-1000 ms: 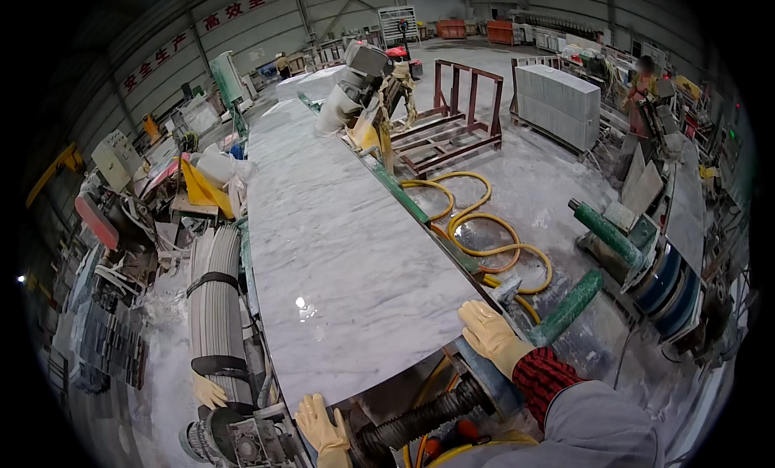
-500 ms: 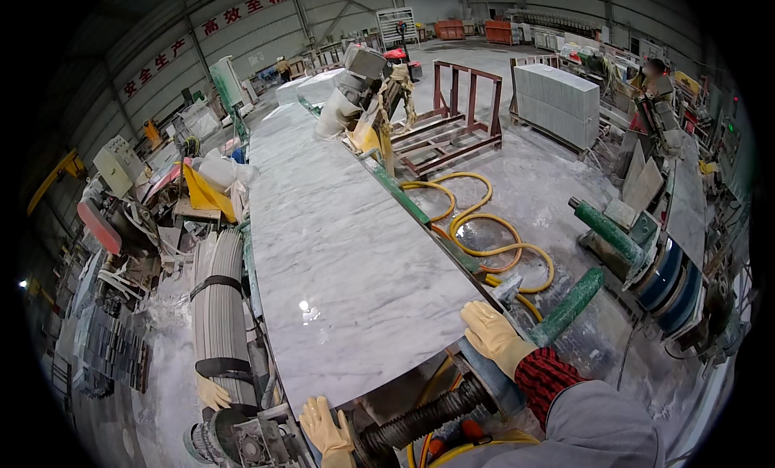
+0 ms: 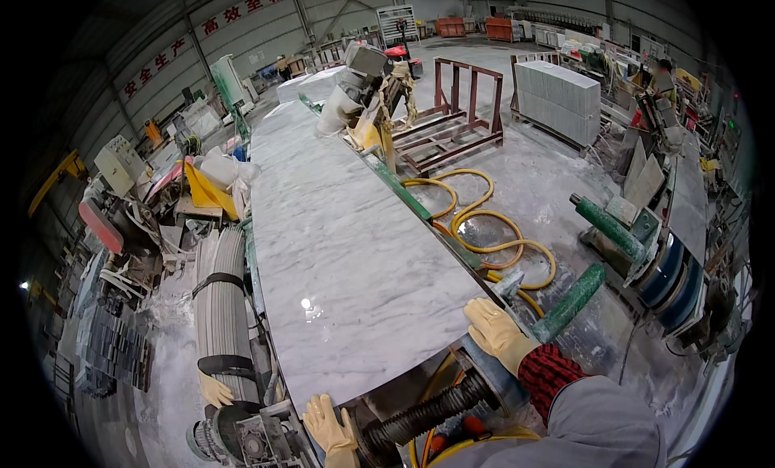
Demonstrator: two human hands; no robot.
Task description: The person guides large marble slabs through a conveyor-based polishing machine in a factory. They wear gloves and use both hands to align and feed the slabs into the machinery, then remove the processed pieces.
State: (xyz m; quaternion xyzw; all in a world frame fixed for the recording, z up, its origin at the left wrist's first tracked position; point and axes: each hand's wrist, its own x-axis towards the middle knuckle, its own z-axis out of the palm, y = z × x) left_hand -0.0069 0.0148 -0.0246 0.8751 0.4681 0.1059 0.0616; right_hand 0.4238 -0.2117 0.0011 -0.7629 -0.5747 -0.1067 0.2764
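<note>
A long white marble slab (image 3: 363,250) with grey veining stretches away from me on a green-framed machine bed. My left hand (image 3: 329,428), in a cream rubber glove, rests at the slab's near left corner, fingers stretched out and thumb apart. At the near right corner lies my right hand (image 3: 499,335), gloved alike, its fingers extended along the edge. Neither hand is wrapped round anything visible; the thumb of the right is hidden. Between them, below the slab's end, runs a dark ribbed roller or screw (image 3: 424,411). Another cream glove (image 3: 215,390) shows beside the strapped bundle at left.
Left of the bed stands a strapped bundle of grey strips (image 3: 222,307). Yellow hose (image 3: 488,246) coils on the wet floor at right, near a green roller (image 3: 571,302). Farther off are a red steel rack (image 3: 464,133), stacked pale blocks (image 3: 557,101) and a person (image 3: 663,82).
Both hands stay at the same slab corners. The whole view has shifted very slightly, and the person at the far right has moved a little to the right.
</note>
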